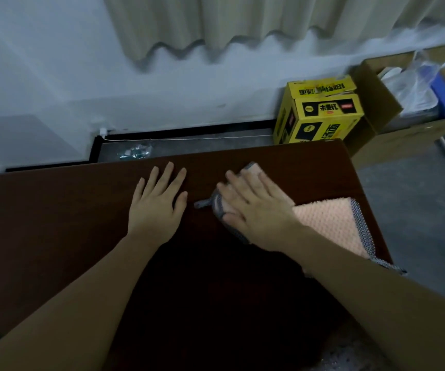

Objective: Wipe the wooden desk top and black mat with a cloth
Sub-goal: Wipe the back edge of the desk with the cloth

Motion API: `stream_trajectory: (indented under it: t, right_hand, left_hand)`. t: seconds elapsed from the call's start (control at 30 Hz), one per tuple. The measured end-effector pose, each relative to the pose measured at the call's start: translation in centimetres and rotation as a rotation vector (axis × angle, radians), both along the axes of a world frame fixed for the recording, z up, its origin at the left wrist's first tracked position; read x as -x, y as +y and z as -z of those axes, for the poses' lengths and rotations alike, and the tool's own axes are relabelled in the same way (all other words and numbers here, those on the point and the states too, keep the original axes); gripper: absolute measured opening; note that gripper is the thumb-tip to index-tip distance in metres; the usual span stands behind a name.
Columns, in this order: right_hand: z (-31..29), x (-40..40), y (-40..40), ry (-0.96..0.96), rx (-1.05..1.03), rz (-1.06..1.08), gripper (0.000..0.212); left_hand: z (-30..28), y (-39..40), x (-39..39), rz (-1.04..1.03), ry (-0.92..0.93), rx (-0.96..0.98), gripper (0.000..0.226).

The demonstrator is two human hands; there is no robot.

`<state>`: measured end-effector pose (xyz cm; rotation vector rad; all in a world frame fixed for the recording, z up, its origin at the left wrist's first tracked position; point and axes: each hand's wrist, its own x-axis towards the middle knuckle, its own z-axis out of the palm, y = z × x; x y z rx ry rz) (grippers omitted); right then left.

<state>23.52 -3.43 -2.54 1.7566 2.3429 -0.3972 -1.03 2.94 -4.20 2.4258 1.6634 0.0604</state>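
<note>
cloth (331, 220) under flat right hand (256, 210), left hand (157, 199) on desk (55, 223)

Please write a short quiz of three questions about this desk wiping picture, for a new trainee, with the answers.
1. True or false: the right hand presses flat on the cloth.
2. Where does the left hand rest?
A. on the bare desk top
B. on the cloth
C. on the yellow box
3. Fill in: the cloth is pink with a ____ edge.

Key:
1. True; the fingers are straight on it.
2. A; it lies open beside the cloth, not touching it.
3. Grey.
</note>
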Motion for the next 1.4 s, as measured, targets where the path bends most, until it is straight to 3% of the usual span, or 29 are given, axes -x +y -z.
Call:
stream_trajectory:
  t: [0.13, 0.23, 0.5, 0.6, 0.7, 0.8, 0.97, 1.17, 1.4]
  right_hand:
    - [0.5, -2.3, 2.2, -0.048, -0.03, 0.299, 0.063]
    - [0.5, -0.1, 3.4, -0.028, -0.016, 0.4, 0.065]
    - [0.0, 10.1, -0.2, 0.033, 0.009, 0.068, 0.065]
    - [-1.2, 8.1, -0.5, 0.251, 0.004, 0.029, 0.061]
    - [-2.3, 3.6, 0.1, 0.44, -0.155, 0.292, 0.056]
    - [-1.9, 0.8, -0.4, 0.441, -0.152, 0.444, 0.058]
    - [-0.2, 0.5, -1.0, 0.409, -0.105, 0.432, 0.055]
    - [2.0, 2.2, -1.4, 0.217, -0.244, 0.446, 0.053]
    - [2.6, 2.4, -1.0, 0.139, -0.265, 0.434, 0.057]
  left_hand:
    - [-1.5, -0.4, 0.9, 0.014, 0.033, -0.023, 0.063]
    - [-2.8, -1.1, 2.5, -0.032, 0.008, -0.053, 0.061]
    - [-3.8, -2.6, 6.3, -0.073, -0.013, -0.056, 0.061]
    - [-3.6, -4.1, 5.5, -0.051, -0.038, -0.019, 0.06]
    - [-3.4, -5.2, 2.8, -0.022, -0.022, 0.011, 0.059]
    - [-3.3, -5.4, -1.6, 0.051, -0.035, 0.003, 0.055]
    - [-1.5, -5.5, -6.1, 0.121, -0.039, 0.074, 0.06]
    - [-0.6, -0.4, -5.2, 0.184, 0.081, 0.038, 0.064]
    - [0.1, 6.4, -1.9, 0.014, 0.096, 0.016, 0.064]
